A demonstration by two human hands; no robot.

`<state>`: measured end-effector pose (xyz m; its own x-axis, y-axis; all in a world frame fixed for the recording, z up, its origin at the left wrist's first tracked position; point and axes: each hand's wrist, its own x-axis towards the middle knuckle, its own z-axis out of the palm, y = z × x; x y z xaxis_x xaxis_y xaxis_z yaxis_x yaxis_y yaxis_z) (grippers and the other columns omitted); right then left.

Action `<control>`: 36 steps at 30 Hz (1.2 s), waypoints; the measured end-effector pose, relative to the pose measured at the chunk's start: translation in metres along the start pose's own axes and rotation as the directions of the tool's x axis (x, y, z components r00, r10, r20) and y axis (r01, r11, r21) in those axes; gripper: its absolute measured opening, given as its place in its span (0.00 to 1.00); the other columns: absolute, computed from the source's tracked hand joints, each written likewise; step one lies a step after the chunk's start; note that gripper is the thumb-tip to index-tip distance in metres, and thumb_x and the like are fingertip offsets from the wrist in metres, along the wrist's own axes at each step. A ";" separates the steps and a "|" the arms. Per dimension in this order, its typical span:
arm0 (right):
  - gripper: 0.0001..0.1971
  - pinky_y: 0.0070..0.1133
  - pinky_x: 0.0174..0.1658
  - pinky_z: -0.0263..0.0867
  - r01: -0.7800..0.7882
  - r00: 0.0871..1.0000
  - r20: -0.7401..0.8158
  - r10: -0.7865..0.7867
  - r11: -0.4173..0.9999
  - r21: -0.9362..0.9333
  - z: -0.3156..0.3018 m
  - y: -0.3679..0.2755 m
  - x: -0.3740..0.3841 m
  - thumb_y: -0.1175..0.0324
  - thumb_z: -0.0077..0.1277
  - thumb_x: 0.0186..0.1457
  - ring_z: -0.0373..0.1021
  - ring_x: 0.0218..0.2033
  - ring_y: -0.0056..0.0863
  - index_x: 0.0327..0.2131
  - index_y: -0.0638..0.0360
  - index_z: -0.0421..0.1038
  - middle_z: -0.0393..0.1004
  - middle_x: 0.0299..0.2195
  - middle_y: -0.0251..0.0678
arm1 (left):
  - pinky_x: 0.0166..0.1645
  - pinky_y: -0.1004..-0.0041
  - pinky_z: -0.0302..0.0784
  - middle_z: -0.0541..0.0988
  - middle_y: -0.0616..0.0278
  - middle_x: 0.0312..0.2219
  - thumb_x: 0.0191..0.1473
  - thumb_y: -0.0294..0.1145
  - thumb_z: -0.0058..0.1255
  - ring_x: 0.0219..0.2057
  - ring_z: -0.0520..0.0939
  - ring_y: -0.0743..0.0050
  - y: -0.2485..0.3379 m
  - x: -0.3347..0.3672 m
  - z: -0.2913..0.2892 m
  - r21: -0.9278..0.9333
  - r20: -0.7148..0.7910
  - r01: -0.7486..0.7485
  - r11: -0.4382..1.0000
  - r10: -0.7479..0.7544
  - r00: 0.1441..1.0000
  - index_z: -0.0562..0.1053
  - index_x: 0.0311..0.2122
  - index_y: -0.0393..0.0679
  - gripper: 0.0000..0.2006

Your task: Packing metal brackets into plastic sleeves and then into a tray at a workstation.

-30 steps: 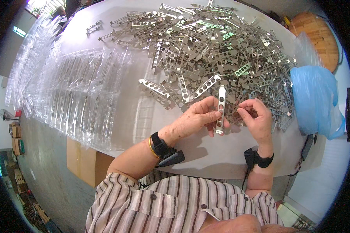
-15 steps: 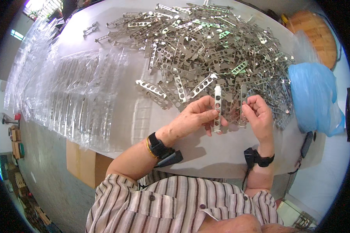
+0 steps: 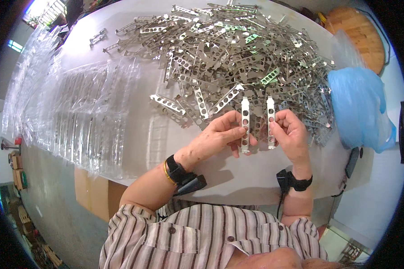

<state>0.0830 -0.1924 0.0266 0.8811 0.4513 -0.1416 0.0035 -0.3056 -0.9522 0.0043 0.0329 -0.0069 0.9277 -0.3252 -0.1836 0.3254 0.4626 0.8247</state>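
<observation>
My left hand (image 3: 224, 130) pinches a narrow metal bracket (image 3: 245, 113) with a row of round holes, held upright between thumb and fingers. Beside it, my right hand (image 3: 292, 132) grips a second bracket (image 3: 270, 110) of the same kind, also upright. A small gap separates the two brackets, and their hole-punched faces both show. Just beyond my hands spreads a large heap of similar metal brackets (image 3: 229, 58). A few loose ones, such as a bracket (image 3: 167, 104) left of my left hand, lie at its near edge.
On the left of the white table (image 3: 141, 148), clear plastic sleeves (image 3: 92, 112) lie with strips inside. A blue plastic bag (image 3: 361, 107) sits at the right edge. A cardboard box (image 3: 92, 190) stands below the table's left front, and a round wooden stool top (image 3: 357, 38) is at far right.
The bracket in my right hand has turned from edge-on to face-on, and now shows its holes. The whole view has shifted slightly; my left hand keeps its bracket.
</observation>
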 end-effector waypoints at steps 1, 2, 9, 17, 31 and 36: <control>0.02 0.11 0.24 0.59 -0.005 1.000 -0.007 0.005 1.000 -0.006 0.001 -0.001 0.000 0.73 0.51 0.62 0.64 0.22 0.07 0.36 0.61 0.69 0.71 0.23 0.23 | 0.32 0.77 0.79 0.83 0.57 0.37 0.66 0.34 0.45 0.30 0.82 0.78 0.001 0.000 0.001 -0.012 0.005 0.000 1.000 0.000 1.000 0.69 0.48 0.44 0.09; 0.02 0.11 0.24 0.60 -0.011 1.000 -0.015 0.011 1.000 -0.012 0.001 -0.002 0.000 0.73 0.51 0.62 0.64 0.22 0.08 0.36 0.61 0.69 0.72 0.23 0.23 | 0.32 0.77 0.79 0.83 0.57 0.37 0.66 0.34 0.45 0.31 0.82 0.78 0.002 -0.001 0.001 -0.023 0.010 0.000 1.000 0.000 1.000 0.69 0.48 0.44 0.09; 0.02 0.12 0.25 0.61 -0.004 1.000 -0.004 0.004 1.000 0.000 0.001 -0.003 -0.001 0.75 0.51 0.61 0.65 0.22 0.08 0.36 0.62 0.69 0.73 0.23 0.25 | 0.32 0.77 0.80 0.83 0.58 0.37 0.66 0.34 0.46 0.31 0.82 0.79 0.001 0.001 0.001 -0.049 0.029 -0.004 0.999 0.006 1.000 0.68 0.47 0.44 0.08; 0.03 0.15 0.25 0.70 -0.072 0.994 0.096 0.059 0.988 0.138 0.005 -0.009 -0.004 0.75 0.51 0.61 0.72 0.24 0.13 0.37 0.62 0.68 0.76 0.26 0.29 | 0.31 0.77 0.80 0.82 0.62 0.35 0.66 0.34 0.47 0.31 0.82 0.79 -0.004 0.002 -0.002 -0.038 0.025 -0.039 0.998 0.040 0.999 0.69 0.48 0.44 0.09; 0.04 0.14 0.26 0.70 -0.065 0.986 0.159 0.042 0.988 0.143 0.020 -0.011 -0.012 0.77 0.53 0.60 0.73 0.25 0.13 0.38 0.63 0.68 0.77 0.27 0.30 | 0.31 0.74 0.85 0.80 0.63 0.35 0.65 0.31 0.48 0.32 0.82 0.78 -0.009 0.003 -0.001 -0.035 0.073 0.065 0.997 -0.062 0.995 0.68 0.51 0.40 0.12; 0.05 0.14 0.26 0.70 -0.051 0.988 0.154 0.032 0.991 0.124 0.020 -0.010 -0.011 0.76 0.54 0.60 0.73 0.24 0.12 0.37 0.63 0.68 0.77 0.26 0.29 | 0.31 0.74 0.85 0.80 0.62 0.35 0.65 0.31 0.47 0.32 0.82 0.78 -0.012 0.005 -0.003 -0.055 0.079 0.059 0.997 -0.055 0.995 0.68 0.52 0.41 0.12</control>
<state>0.0636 -0.1775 0.0321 0.7974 0.5651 -0.2119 -0.1002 -0.2223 -0.9698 0.0055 0.0286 -0.0194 0.8910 -0.4144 -0.1857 0.3895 0.4872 0.7816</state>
